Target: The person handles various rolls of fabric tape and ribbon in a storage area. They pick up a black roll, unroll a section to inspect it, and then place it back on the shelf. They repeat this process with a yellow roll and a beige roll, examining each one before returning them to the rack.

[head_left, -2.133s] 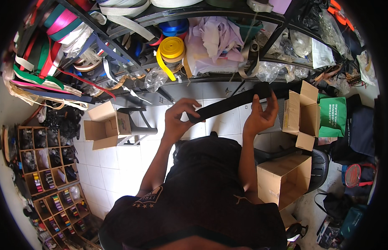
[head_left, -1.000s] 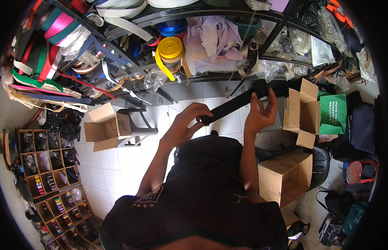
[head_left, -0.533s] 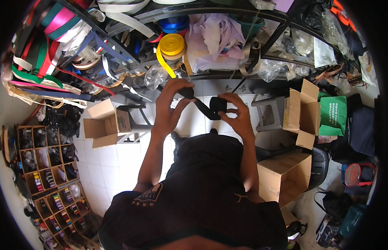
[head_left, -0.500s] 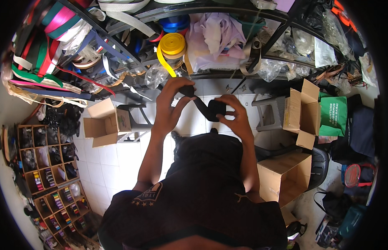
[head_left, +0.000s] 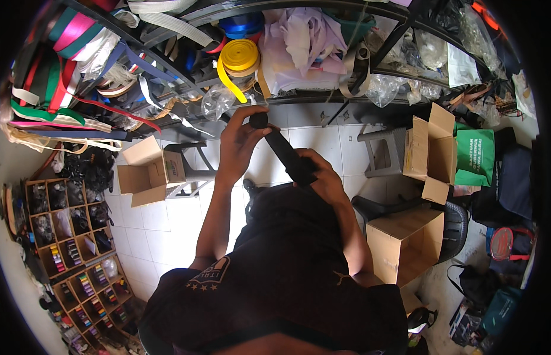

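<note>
A black band, which looks like webbing or elastic, stretches slantwise between my hands in front of my lap. My left hand (head_left: 235,145) pinches its small rolled end (head_left: 259,120) between thumb and fingers. The flat black band (head_left: 282,151) runs down from there, pulled straight. At its lower end my right hand (head_left: 326,182) is closed around a thicker black part, with the fingers partly covering it. Dark trousers lie behind the band, so its lower outline is hard to make out.
Ahead, a black metal rack (head_left: 198,21) holds a yellow strap roll (head_left: 239,56), pale fabric (head_left: 302,53) and plastic bags. An open carton (head_left: 146,171) stands on the left. Cartons (head_left: 406,242), grey stools (head_left: 383,151) and a green bag (head_left: 474,157) are right. A wooden thread-spool shelf (head_left: 65,236) is far left.
My right hand has moved down and toward me. The band, slack and curved before, is now straighter and shows more of its length. My left hand keeps its pinch.
</note>
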